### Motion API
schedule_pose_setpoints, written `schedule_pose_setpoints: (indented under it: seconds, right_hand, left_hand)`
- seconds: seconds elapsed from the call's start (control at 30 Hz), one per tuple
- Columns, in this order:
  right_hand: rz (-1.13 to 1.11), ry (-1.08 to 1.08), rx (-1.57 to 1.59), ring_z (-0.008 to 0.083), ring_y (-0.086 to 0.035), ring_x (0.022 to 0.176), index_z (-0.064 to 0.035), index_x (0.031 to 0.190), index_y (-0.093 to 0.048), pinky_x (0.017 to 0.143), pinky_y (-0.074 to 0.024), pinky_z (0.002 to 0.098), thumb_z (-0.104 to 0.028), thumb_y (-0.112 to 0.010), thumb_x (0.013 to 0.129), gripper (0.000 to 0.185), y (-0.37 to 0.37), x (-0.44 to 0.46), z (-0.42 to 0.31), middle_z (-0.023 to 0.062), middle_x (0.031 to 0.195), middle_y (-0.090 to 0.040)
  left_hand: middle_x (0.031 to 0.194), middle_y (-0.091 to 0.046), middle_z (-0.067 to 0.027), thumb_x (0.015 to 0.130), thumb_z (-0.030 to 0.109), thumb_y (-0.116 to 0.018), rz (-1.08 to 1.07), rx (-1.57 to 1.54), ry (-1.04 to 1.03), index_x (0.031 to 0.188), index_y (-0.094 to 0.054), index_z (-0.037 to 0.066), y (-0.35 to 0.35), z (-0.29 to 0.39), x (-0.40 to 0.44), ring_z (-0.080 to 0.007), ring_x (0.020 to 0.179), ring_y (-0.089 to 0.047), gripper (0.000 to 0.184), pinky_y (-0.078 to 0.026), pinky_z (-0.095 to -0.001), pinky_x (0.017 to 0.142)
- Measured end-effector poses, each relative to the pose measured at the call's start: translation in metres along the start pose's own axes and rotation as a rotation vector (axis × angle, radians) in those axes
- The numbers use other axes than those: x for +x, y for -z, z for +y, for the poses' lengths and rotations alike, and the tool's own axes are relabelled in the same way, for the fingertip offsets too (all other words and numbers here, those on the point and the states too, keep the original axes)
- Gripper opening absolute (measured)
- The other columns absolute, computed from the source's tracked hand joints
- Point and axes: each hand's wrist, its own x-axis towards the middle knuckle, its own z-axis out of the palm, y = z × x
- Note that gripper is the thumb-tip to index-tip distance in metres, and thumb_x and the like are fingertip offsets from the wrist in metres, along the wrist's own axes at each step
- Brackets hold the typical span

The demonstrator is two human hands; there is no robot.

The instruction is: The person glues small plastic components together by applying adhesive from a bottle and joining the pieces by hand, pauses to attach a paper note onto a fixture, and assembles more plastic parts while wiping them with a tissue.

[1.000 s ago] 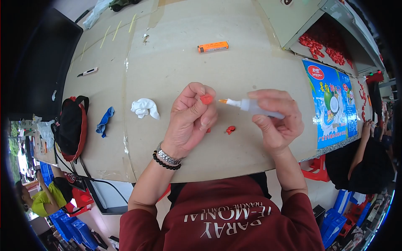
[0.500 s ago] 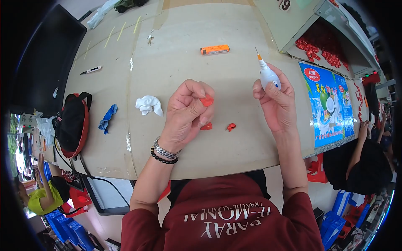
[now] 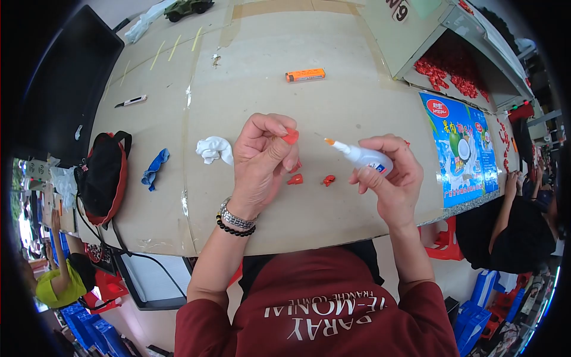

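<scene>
At the far right of a grey-beige table (image 3: 256,89), an open-fronted, pale grey cabinet (image 3: 404,41) holds heaps of small, shiny red pieces (image 3: 465,84). The other container is a small squeeze bottle (image 3: 367,158), whitish and translucent, with a blue-and-white label, a white neck and an orange tip ending in a thin needle; how full it is cannot be told. A black bag (image 3: 101,178) with red sides lies at the left edge; its contents are hidden.

The red piece (image 3: 290,136) being handled is small, bright and thin-looking, raised above the middle of the table, its lower part hidden by fingers. The left hand (image 3: 260,157) is closed, pinching it between thumb and fingertips, the other fingers curled. The right hand (image 3: 394,181) is partly closed around the bottle, gripping it between thumb and fingers. The bottle tilts, its needle aimed left toward the red piece but apart from it.

On the near part of the table, between the hands, lie a loose red scrap (image 3: 295,179) and, to its right, a crumpled red bit (image 3: 329,180). Left of the left hand are a white cloth (image 3: 215,150) and, farther left, a blue cloth (image 3: 154,169). An orange box (image 3: 305,75) lies beyond the hands. A blue poster (image 3: 463,152) showing a coconut covers the right side.
</scene>
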Motion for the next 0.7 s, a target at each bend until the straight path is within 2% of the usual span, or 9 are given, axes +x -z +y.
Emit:
schedule_pose_setpoints:
  seconds: [0.13, 0.2, 0.3, 0.7]
  right_hand:
    - [0.027, 0.068, -0.056, 0.0138, -0.064, 0.072, 0.0028, 0.103, -0.061, 0.059, -0.0496, 0.0232, 0.001, -0.069, 0.08, 0.025, -0.013, -0.006, -0.005, 0.0076, 0.094, -0.06]
    - [0.054, 0.171, -0.202, 0.0127, -0.059, 0.07, 0.0019, 0.097, -0.064, 0.06, -0.0457, 0.0236, 0.0, -0.071, 0.076, 0.023, -0.015, -0.006, -0.005, 0.0074, 0.086, -0.061]
    - [0.08, 0.213, -0.254, 0.0127, -0.055, 0.069, 0.001, 0.095, -0.066, 0.058, -0.0424, 0.0241, -0.001, -0.073, 0.072, 0.024, -0.017, -0.006, -0.007, 0.0067, 0.078, -0.06]
    - [0.09, 0.208, -0.281, 0.0127, -0.054, 0.066, 0.0006, 0.094, -0.066, 0.056, -0.0412, 0.024, -0.001, -0.072, 0.071, 0.024, -0.021, -0.005, -0.008, 0.0063, 0.076, -0.06]
  left_hand:
    - [0.105, -0.058, -0.0062, 0.092, 0.007, -0.061, -0.017, 0.025, -0.041, 0.097, -0.052, 0.007, -0.004, 0.0, -0.001, -0.0081, 0.06, -0.05, 0.01, -0.04, -0.0226, 0.052]
    - [0.105, -0.057, -0.0065, 0.092, 0.006, -0.06, -0.02, 0.022, -0.053, 0.097, -0.052, 0.007, -0.004, 0.0, -0.001, -0.0081, 0.061, -0.05, 0.01, -0.041, -0.0231, 0.052]
    - [0.105, -0.057, -0.0071, 0.092, 0.005, -0.06, -0.017, 0.027, -0.068, 0.097, -0.052, 0.006, -0.004, 0.001, -0.002, -0.0081, 0.061, -0.05, 0.009, -0.043, -0.0236, 0.053]
    - [0.105, -0.057, -0.0075, 0.092, 0.002, -0.059, 0.005, 0.047, -0.079, 0.097, -0.053, 0.005, -0.007, 0.001, -0.003, -0.007, 0.06, -0.05, 0.007, -0.042, -0.0216, 0.05]
